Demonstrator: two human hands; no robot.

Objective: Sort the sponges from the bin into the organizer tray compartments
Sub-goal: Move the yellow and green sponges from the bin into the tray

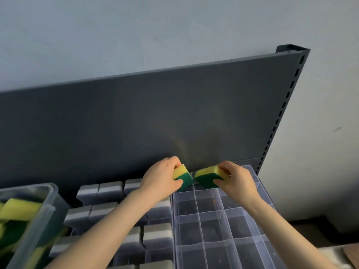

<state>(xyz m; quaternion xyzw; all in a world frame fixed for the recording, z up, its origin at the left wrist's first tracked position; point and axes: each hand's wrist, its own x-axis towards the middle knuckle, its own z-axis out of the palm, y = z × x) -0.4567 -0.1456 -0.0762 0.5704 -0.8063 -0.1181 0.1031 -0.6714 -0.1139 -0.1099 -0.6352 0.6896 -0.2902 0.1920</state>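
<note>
My left hand (159, 178) grips a yellow-and-green sponge (183, 176) over the far end of the clear organizer tray (213, 216). My right hand (237, 180) holds a second yellow-and-green sponge (206, 176) right beside it, above the tray's back compartments. The two sponges nearly touch. The compartments below them look bare. At the lower left stands the clear bin (37, 220) with several more yellow-and-green sponges (19, 209) inside.
Left of the clear tray, another tray holds several grey-and-white sponges (101, 191) in its compartments. A dark grey shelf back panel (136, 123) rises just behind both trays. A slotted upright (287, 98) marks its right edge.
</note>
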